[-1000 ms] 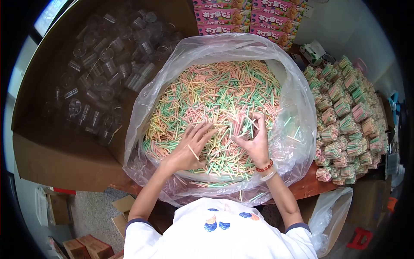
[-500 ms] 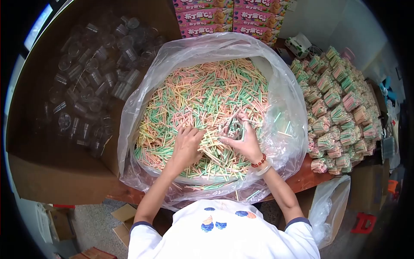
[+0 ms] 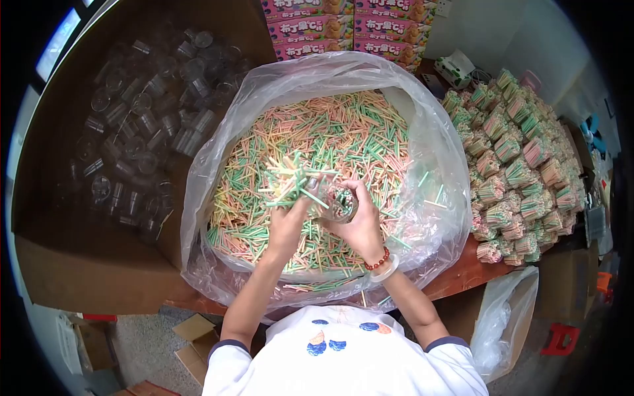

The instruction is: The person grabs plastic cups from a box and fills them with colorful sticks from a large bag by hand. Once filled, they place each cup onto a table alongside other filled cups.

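Observation:
Pink, green and yellow candy sticks [image 3: 323,129] fill a large bag of clear plastic [image 3: 439,132]. My left hand [image 3: 287,221] is raised over them, its fingers round a loose bunch of sticks [image 3: 290,178] that fan out at many angles. Close beside it on the right, my right hand [image 3: 360,228] grips a clear plastic cup [image 3: 341,203] with sticks inside. The cup's mouth is turned toward the bunch, and some stick ends lie near its rim.
On the left, a big cardboard box [image 3: 86,274] holds clear empty cups [image 3: 142,125]. Bundled sticks [image 3: 518,175] are piled on the right. Pink printed boxes [image 3: 389,30] stand at the back. A red stool [image 3: 560,339] is on the floor.
My left hand has come up from the sticks with a bunch in it. My right hand has moved a little left and turned the cup, whose round end now faces up more.

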Tool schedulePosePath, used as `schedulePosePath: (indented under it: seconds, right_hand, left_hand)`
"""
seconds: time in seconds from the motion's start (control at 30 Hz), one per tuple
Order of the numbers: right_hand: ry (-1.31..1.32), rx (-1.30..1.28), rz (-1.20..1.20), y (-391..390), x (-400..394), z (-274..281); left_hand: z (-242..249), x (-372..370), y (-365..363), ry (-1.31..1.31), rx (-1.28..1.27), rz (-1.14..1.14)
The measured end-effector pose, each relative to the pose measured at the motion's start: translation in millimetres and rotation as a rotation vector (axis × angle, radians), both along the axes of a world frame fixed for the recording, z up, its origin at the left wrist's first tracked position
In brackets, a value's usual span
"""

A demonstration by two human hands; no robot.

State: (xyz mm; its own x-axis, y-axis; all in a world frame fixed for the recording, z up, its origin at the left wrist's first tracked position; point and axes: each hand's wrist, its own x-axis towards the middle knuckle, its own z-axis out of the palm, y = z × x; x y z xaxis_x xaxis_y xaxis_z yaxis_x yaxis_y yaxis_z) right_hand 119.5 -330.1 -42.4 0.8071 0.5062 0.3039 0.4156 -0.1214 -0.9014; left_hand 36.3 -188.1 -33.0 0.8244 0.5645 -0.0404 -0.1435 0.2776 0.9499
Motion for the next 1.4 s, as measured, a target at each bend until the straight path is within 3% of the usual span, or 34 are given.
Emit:
schedulePosePath:
  seconds: [0.07, 0.13, 0.2, 0.23, 0.3, 0.33, 0.37, 0.43, 0.5, 0.57, 0.67, 0.73, 0.8, 0.9, 0.93, 1.0, 1.1, 1.13, 1.2, 1.23, 1.33, 1.4]
  right_hand:
    - [-0.033, -0.007, -0.028, 7, -3, -10]
    - [-0.076, 0.01, -0.021, 7, -6, -12]
    - [-0.06, -0.179, -0.098, 7, -9, -7]
    - [-0.068, -0.03, -0.023, 4, -8, -1]
    - [-0.011, -0.031, -0.026, 0, -10, 13]
    - [0.153, 0.014, -0.009, 3, -8, 13]
    - [0.145, -0.034, 0.013, 4, -6, 9]
    - [0.017, -0.017, 0.11, 0, -4, 8]
    - [0.106, 0.139, 0.095, 2, -5, -4]
    - [0.13, 0.017, 0.1, 0, -5, -11]
    - [0.103, -0.155, 0.045, -2, -10, -14]
    - [-0.039, -0.266, -0.001, 2, -21, -20]
    - [-0.094, -0.197, 0.102, 4, -25, -12]
    - [-0.184, -0.159, 0.079, 5, -15, -22]
    - [-0.106, -0.16, 0.03, 3, -16, -22]
    - [-0.059, -0.081, 0.099, -5, -16, -12]
    - [-0.007, -0.082, 0.073, -5, -20, -17]
    - [0.004, -0.08, 0.025, -2, -21, -18]
    - [0.083, -0.017, 0.006, -4, -25, 2]
    - [0.006, 0.044, -0.023, 0, -23, -2]
    - [0.059, 0.055, -0.046, 6, -17, -25]
    - [0.048, 0.137, -0.037, 4, -17, -34]
  left_hand:
    - [25, 11, -16, -0.079, 0.083, -0.074]
    - [15, 17, -15, -0.151, 0.305, -0.196]
    - [18, 20, -15, -0.216, 0.147, -0.231]
    - [22, 18, -14, -0.189, 0.101, -0.236]
    - [22, 19, -10, -0.264, -0.008, -0.27]
    - [23, 19, -8, -0.298, -0.036, -0.279]
    - [26, 20, -8, -0.325, 0.07, -0.283]
    - [31, 26, -8, -0.165, 0.118, -0.27]
    - [29, 28, -4, -0.209, 0.204, -0.282]
    - [33, 24, -2, -0.148, 0.359, -0.291]
    - [22, 24, 1, -0.049, 0.248, -0.284]
    - [12, 25, -5, -0.034, 0.41, -0.304]
    - [9, 25, -7, -0.056, 0.569, -0.311]
    - [17, 22, -10, -0.097, 0.565, -0.317]
    - [23, 19, -4, -0.006, 0.66, -0.306]
    - [23, 2, 8, 0.056, 1.118, -0.217]
    - [30, -17, 7, 0.175, 1.153, -0.373]
    - [33, -16, 0, 0.158, 1.189, -0.283]
    - [40, -16, 0, 0.07, 0.998, -0.186]
    - [45, -16, -1, 0.025, 0.985, -0.083]
    - [49, -10, 15, 0.011, 1.103, -0.021]
    - [50, -11, 23, 0.05, 1.031, 0.04]
